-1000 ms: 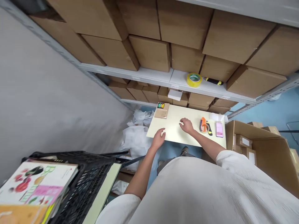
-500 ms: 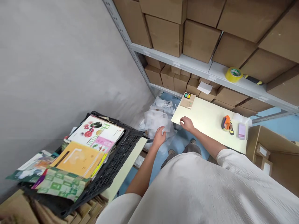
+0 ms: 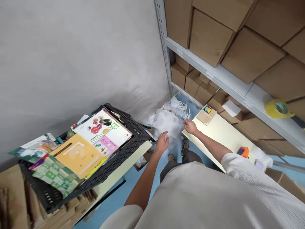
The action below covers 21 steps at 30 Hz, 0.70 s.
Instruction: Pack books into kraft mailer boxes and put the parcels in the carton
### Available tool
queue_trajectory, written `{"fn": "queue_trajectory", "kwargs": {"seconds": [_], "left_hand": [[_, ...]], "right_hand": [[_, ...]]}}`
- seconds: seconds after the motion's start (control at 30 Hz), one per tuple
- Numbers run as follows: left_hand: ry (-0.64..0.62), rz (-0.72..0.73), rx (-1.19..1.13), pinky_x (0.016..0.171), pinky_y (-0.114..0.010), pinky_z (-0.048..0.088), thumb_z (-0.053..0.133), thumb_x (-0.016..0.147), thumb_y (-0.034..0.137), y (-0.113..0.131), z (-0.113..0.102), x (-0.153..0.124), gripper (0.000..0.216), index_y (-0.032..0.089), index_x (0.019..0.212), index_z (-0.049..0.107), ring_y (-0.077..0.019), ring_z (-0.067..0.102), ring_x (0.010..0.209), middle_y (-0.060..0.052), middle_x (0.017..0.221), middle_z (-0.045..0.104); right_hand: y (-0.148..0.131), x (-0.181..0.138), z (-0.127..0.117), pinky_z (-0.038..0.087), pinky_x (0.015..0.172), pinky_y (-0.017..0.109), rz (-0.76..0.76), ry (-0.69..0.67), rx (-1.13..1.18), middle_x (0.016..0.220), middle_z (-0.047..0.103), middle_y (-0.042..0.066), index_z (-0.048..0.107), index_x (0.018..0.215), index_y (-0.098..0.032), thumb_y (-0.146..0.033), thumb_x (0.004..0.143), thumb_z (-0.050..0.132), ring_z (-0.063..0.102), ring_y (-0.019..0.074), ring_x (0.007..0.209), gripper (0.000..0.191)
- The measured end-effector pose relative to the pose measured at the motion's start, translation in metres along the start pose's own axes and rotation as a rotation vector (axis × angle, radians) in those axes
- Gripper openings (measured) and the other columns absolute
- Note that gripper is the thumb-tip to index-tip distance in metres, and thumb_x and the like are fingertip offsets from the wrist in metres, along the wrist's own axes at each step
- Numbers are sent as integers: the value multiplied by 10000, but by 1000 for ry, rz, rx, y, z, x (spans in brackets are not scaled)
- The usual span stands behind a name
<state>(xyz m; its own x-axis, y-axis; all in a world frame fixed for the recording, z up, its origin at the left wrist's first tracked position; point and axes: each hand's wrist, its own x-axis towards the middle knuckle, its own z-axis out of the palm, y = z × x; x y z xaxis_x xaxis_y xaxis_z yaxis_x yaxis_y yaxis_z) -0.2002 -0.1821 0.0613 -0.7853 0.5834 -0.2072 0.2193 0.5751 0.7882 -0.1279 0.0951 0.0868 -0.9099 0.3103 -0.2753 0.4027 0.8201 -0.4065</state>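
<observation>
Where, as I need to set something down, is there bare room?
The pale tabletop is bare in the middle, between the brown booklet and the orange item. Blue floor also shows between the pale bench and the left sleeve. It is crowded in the black crate, stacked with magazines, and in the corner, where white sheets lie heaped by the wall.

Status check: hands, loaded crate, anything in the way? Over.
Left grip, right grip: loosely curled, nothing visibly held. Black plastic lattice crate: loaded with colourful printed booklets, untouched. Possible snag: thin white sheets heaped beyond.
</observation>
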Motion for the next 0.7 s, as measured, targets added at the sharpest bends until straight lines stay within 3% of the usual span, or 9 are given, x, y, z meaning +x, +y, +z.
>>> {"fn": "queue_trajectory", "kwargs": {"seconds": [0.2, 0.33, 0.5, 0.7], "left_hand": [[42, -105, -29, 1270, -495, 456, 541, 980, 262, -16, 24, 47, 445, 215, 1409, 653, -309, 604, 1433, -140, 1492, 651], [40, -188, -49, 1258, -503, 467, 547, 973, 255, -44, 39, 78, 454, 203, 1411, 657, -320, 614, 1430, -152, 1496, 653], [60, -301, -75, 1242, -544, 480, 576, 965, 272, -106, 68, 114, 464, 218, 1418, 657, -337, 625, 1422, -153, 1485, 673], [74, -294, -100, 1276, -544, 453, 576, 953, 237, -188, 120, 160, 460, 227, 1403, 668, -314, 622, 1426, -126, 1460, 694]], "right_hand": [[13, 75, 22, 493, 1045, 325, -68, -145, -25, 1256, 746, 92, 751, 1243, -219, -178, 1009, 546, 664, 251, 1192, 313], [19, 120, 52, 511, 1034, 324, -76, -266, -78, 1315, 744, 98, 777, 1255, -224, -202, 1004, 555, 676, 263, 1211, 335], [40, 182, 112, 549, 969, 327, -37, -480, -135, 1399, 735, 133, 786, 1291, -200, -195, 932, 643, 697, 289, 1220, 386], [67, 255, 207, 576, 843, 290, -27, -540, -147, 1202, 815, 112, 817, 1225, -203, -158, 798, 753, 761, 257, 1019, 434]]}}
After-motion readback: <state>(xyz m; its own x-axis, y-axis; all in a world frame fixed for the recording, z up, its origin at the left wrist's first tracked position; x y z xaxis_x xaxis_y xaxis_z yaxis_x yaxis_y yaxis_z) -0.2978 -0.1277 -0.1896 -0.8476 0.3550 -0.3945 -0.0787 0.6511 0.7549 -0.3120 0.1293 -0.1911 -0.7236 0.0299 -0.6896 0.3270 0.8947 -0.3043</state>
